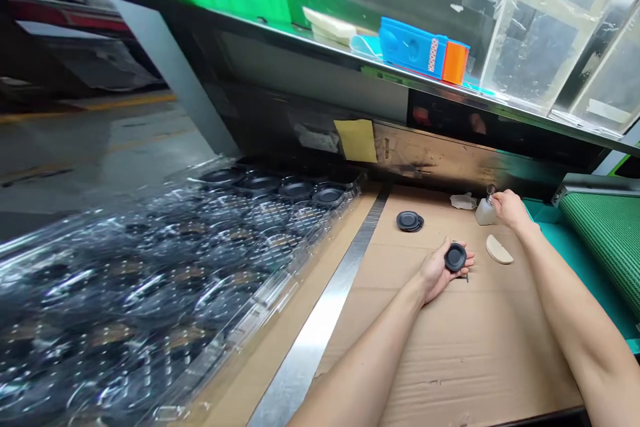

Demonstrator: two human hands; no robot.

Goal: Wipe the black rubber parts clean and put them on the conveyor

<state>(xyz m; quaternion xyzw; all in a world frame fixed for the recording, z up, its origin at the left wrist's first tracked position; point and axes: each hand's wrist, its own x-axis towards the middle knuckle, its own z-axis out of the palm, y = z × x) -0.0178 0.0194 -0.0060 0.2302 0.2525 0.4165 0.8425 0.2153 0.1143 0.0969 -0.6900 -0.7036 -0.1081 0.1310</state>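
Note:
My left hand [440, 269] rests on the cardboard sheet [450, 340] and is closed around a round black part [455, 257], held palm up. My right hand [506, 207] reaches further back and grips the top of a small clear bottle [485, 211] standing on the cardboard. A small stack of black round parts [409, 221] lies a little behind my left hand. A pale oval pad [499, 249] lies between my two hands, just in front of the bottle.
Clear plastic trays [165, 280] holding several black round parts fill the left side. A metal strip [330, 307] runs beside the cardboard. A green conveyor belt [607, 240] lies at the right. A shelf above carries a blue and orange box [423, 50].

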